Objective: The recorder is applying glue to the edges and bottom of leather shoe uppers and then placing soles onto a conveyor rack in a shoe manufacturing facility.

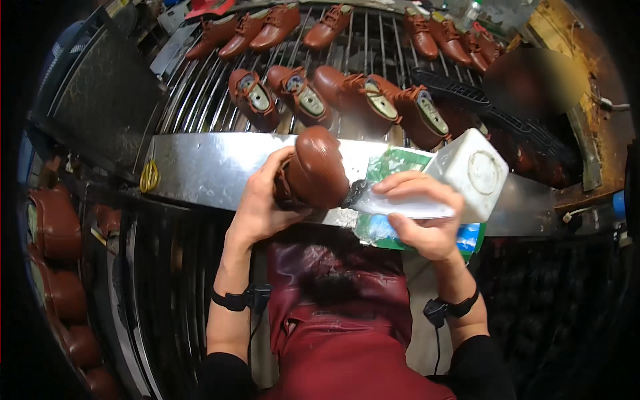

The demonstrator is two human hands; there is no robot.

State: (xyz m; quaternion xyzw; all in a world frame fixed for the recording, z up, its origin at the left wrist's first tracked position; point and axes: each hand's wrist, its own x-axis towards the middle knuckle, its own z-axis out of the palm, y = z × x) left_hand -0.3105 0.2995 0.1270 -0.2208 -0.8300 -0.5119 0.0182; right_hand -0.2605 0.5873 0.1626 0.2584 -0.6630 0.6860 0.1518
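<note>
1. While the left hand (257,207) clamps its fingers round a glossy brown leather shoe (313,170), it holds the shoe above the shiny steel ledge (200,167).
2. Right hand (420,217) fingers close on a white-handled brush (400,205), its dark bristles touching the shoe's edge.
3. A white square plastic tub (477,173) sits just beside, crowding the right.
4. Left of the shoe, the ledge lies open.

Brown lace-up shoes (363,97) lie in rows on a wire rack (200,100), black soles (467,97) at right.
</note>
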